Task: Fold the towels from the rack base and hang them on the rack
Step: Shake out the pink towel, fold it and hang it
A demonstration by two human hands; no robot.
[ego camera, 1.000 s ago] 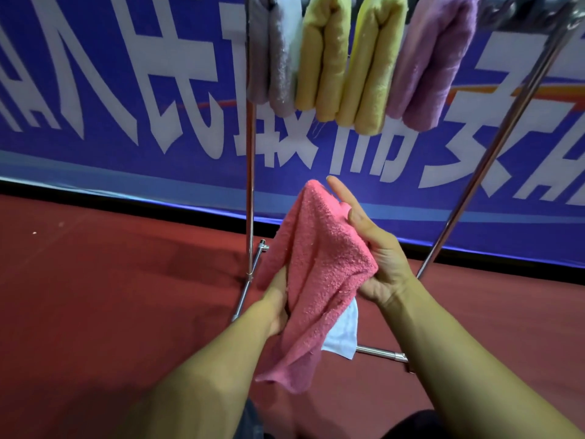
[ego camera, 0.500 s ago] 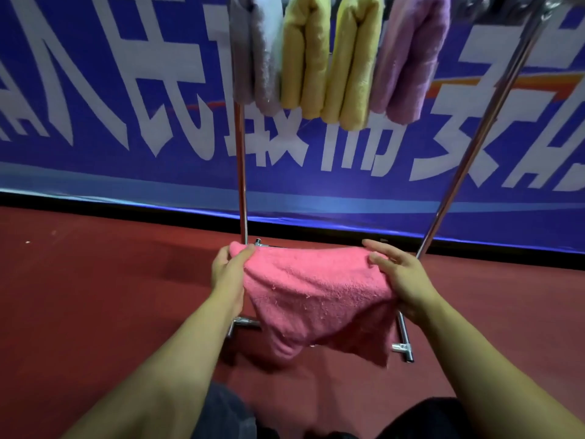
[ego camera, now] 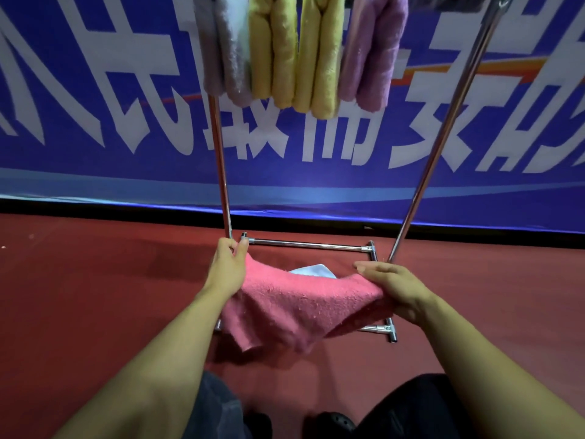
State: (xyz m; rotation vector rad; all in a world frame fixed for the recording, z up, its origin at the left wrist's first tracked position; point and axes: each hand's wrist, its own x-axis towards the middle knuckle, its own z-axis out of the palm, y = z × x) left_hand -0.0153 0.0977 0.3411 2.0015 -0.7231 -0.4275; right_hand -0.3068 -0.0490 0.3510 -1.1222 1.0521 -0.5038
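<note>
Mid-fold: pink towel (ego camera: 294,308) stretched above the rack base (ego camera: 308,245), left hand (ego camera: 228,270) pinching one corner, right hand (ego camera: 391,289) gripping the other. Next, probably: bringing ends together, then draping over the top rail beside the hung towels (ego camera: 300,52).

Both bare forearms reached forward and down from the bottom corners of the view, converging a little toward the middle. The left hand (ego camera: 228,270) was turned with its back toward the camera, its fingers (ego camera: 225,248) curled over and the thumb pressed against them in a pinch on one upper corner of the pink towel (ego camera: 294,307). The right hand (ego camera: 392,288) lay palm down, well apart from the left, its fingers (ego camera: 367,268) nearly straight and pointing left over the top of the cloth, with the thumb tucked below, gripping the towel's other end. Both wrists were roughly level and straight, and dark-clothed knees showed beneath the arms.
</note>
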